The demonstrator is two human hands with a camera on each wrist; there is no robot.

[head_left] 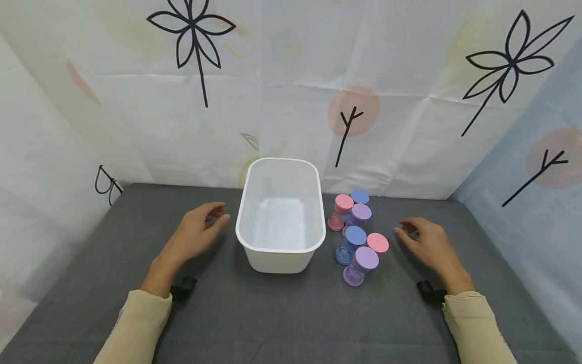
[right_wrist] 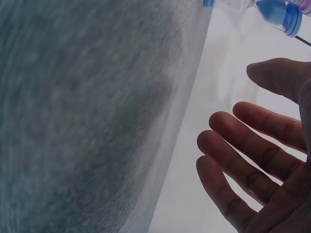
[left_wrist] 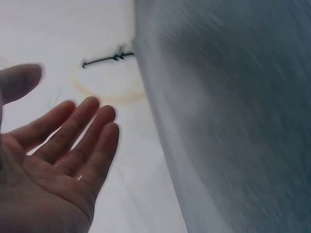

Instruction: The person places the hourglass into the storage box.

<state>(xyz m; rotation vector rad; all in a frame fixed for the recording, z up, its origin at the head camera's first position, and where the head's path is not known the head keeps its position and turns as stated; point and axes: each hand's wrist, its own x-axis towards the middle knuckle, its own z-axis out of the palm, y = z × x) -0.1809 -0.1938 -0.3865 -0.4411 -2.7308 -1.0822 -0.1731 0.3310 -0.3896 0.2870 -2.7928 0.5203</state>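
My left hand (head_left: pixel 197 230) is held over the table to the left of a white plastic bin (head_left: pixel 281 262), its fingers relaxed and nothing in them. In the left wrist view the left palm (left_wrist: pixel 53 179) shows bare. To the right of the bin stand several small sand timers with coloured end caps: purple (head_left: pixel 360 266), blue (head_left: pixel 350 245) and pink (head_left: pixel 378 243) in front, with another pink timer (head_left: pixel 340 212) among those behind. My right hand (head_left: pixel 425 245) hovers beside them on the right, fingers loosely bent and holding nothing. A blue-capped timer (right_wrist: pixel 279 14) shows at the top of the right wrist view.
A dark grey cloth (head_left: pixel 254 318) covers the table. White patterned fabric (head_left: pixel 291 76) hangs along the back and both sides. The bin's inside (head_left: pixel 280 217) shows white walls and floor. Black straps (head_left: pixel 184 288) circle both wrists.
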